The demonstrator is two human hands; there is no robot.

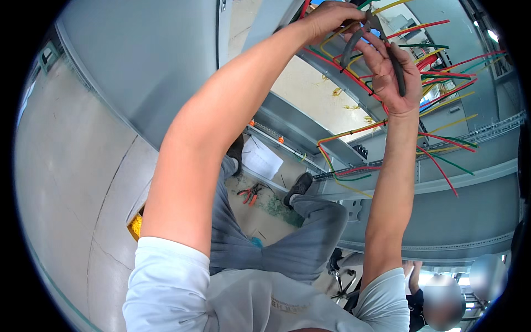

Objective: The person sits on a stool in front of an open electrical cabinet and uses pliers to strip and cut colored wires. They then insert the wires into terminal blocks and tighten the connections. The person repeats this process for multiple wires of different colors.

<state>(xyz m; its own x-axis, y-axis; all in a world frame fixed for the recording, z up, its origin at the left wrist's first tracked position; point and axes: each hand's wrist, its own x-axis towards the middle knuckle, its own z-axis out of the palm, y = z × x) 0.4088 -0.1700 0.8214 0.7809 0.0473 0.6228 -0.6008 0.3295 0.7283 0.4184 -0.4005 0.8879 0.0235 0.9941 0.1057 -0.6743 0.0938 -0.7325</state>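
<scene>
Gripping dark pliers (399, 77) in your partly curled right hand (385, 84), you bend your left hand's (331, 21) fingers beside a yellow wire (394, 6); hold there: cannot tell.

An electrical-cabinet workshop: a grey sheet-metal panel (138, 50) stands left, thin red, yellow and green insulated wires (429, 61) crowd the far right, and red-handled pliers (254, 198) lie on the pale floor (72, 182).

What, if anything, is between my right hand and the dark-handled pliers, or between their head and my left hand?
Nothing visible separates your right hand from the dark-handled pliers: a handle lies across its palm. Your left hand is by their head; whether a wire lies between them, I can't tell.
</scene>
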